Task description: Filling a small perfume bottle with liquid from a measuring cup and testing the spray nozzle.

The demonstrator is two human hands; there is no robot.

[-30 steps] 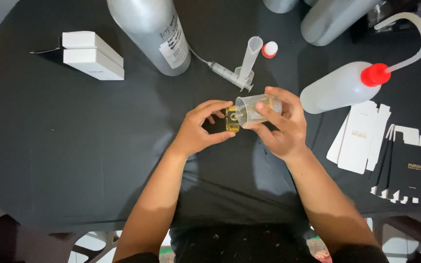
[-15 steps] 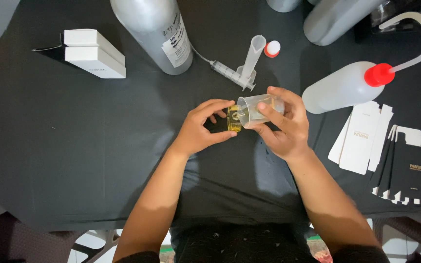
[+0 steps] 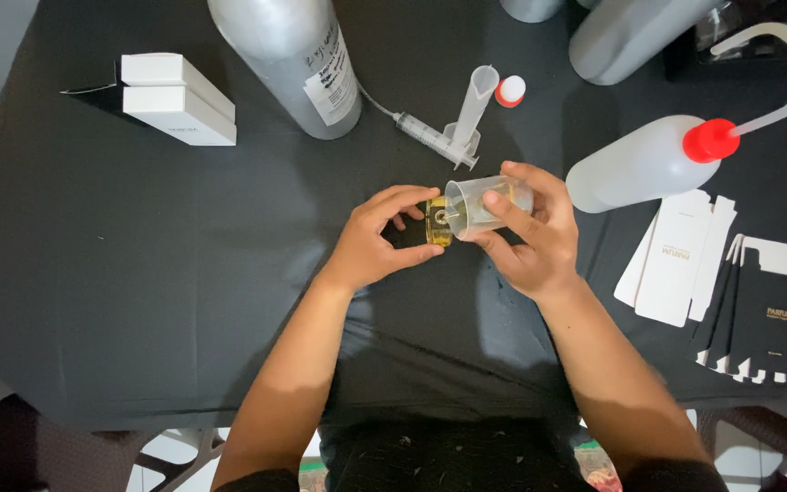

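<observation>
The small glass bottle [image 3: 438, 223] of yellow liquid sits just below the syringe [image 3: 425, 137], pinched between the thumb and fingers of your left hand [image 3: 380, 239]. Your right hand [image 3: 530, 235] has its grip closed around a clear plastic beaker [image 3: 475, 206], tilted with its lip touching the bottle's mouth. The measuring cylinder [image 3: 473, 107] lies beside the syringe; the wash bottle [image 3: 653, 159] lies to its right on the black bench [image 3: 138, 255].
</observation>
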